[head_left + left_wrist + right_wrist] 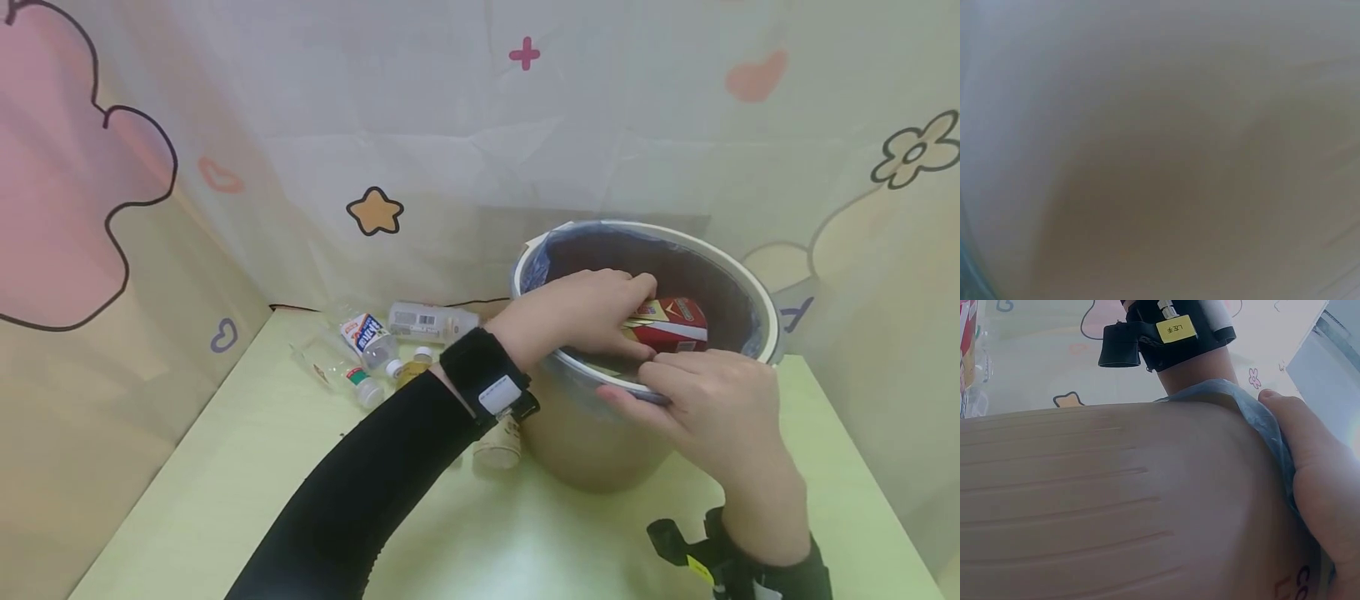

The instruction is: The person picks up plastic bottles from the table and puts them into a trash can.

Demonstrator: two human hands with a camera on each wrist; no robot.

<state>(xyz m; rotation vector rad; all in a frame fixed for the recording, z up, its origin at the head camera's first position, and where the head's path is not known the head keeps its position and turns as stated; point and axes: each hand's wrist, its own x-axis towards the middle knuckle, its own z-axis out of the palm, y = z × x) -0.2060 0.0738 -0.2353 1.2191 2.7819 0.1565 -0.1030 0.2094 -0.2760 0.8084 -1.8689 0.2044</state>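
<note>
A beige bin [592,442] with a white rim and a thin bluish liner [534,271] stands on the table. My left hand [592,312] reaches over the rim into it, thumb and fingers around the near end of a red carton [678,325]. Part of that grip is hidden. My right hand [712,400] grips the front rim, its thumb outside and its fingers over the edge. The right wrist view shows this hand [1319,456] at the liner's folded edge [1266,428], beside the ribbed bin wall [1085,506]. Only a blurred beige surface fills most of the left wrist view.
Left of the bin, several plastic bottles lie on the pale green table [225,483]: a clear one with a blue label [367,337], a whitish one [427,321], and one with yellow contents [415,367]. A pale container [497,450] sits against the bin. A patterned curtain [450,125] hangs behind.
</note>
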